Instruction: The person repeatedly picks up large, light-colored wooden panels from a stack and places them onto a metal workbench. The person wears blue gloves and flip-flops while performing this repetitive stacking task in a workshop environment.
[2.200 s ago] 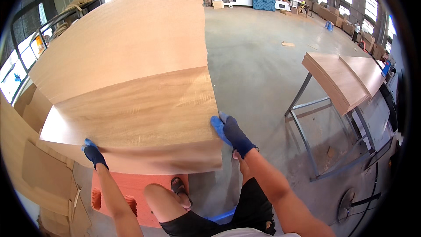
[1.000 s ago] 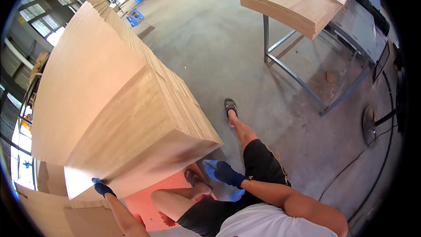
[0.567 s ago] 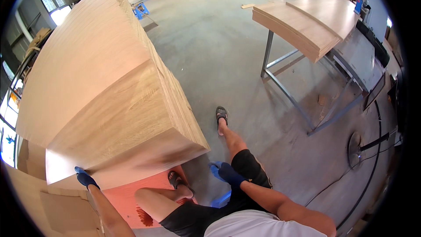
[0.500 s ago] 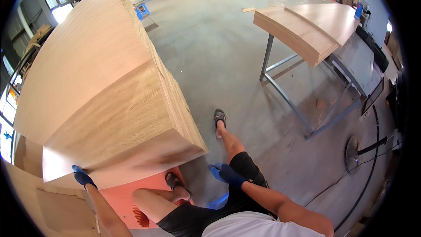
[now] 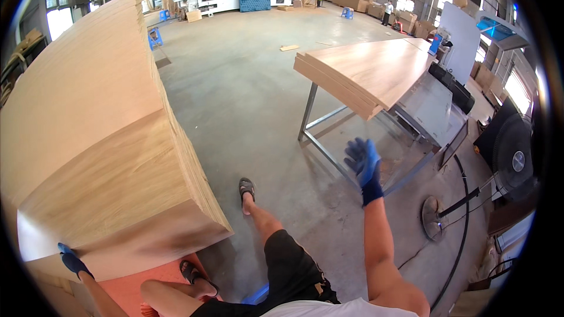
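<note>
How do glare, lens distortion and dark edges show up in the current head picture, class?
In the head view, white glare washes out the wood stack's near-left corner, beside the left hand; in the same head view, the window at upper left is blown out, the stack's straight edges bow, and the picture's corners fall to black.

A wide lane of floor (image 5: pixel 229 111) runs between the tall sheet stack (image 5: pixel 111 161) and the metal stand (image 5: pixel 307 111) bearing the panel stack (image 5: pixel 358 73). These last two obstruct the way ahead of the right hand (image 5: pixel 365 161); a pedestal fan (image 5: pixel 510 152) bars the far right.
</note>
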The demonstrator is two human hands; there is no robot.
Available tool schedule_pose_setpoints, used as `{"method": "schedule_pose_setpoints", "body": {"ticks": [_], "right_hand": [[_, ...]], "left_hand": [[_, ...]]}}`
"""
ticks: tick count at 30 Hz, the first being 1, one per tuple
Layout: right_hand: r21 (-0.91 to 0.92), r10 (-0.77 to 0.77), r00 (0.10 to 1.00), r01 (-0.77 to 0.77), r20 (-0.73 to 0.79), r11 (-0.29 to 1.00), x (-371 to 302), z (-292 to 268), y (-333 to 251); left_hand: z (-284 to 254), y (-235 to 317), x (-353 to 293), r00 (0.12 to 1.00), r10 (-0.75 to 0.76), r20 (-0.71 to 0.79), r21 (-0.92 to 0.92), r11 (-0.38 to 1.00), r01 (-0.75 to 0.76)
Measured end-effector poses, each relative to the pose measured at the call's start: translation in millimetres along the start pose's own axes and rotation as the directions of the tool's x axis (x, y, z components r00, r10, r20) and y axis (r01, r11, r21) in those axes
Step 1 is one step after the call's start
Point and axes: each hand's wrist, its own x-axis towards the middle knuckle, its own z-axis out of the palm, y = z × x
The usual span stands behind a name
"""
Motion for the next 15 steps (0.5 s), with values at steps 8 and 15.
{"method": "schedule_pose_setpoints", "body": {"ticks": [8, 15], "right_hand": [[-0.021, 0.175, 0.984, -0.174, 0.043, 0.984, 63.1, -4.2, -90.7], [-0.022, 0.101, 0.956, -0.099, 0.276, 0.995, 51.7, 34.7, -85.4]], "left_hand": [[-2.9, -6.5, 4.0, 0.998, -0.019, 0.061, 0.064, 0.998, 0.015], [-5.1, 58.0, -65.1, 0.995, 0.005, -0.103, -0.046, 0.999, -0.010]]}}
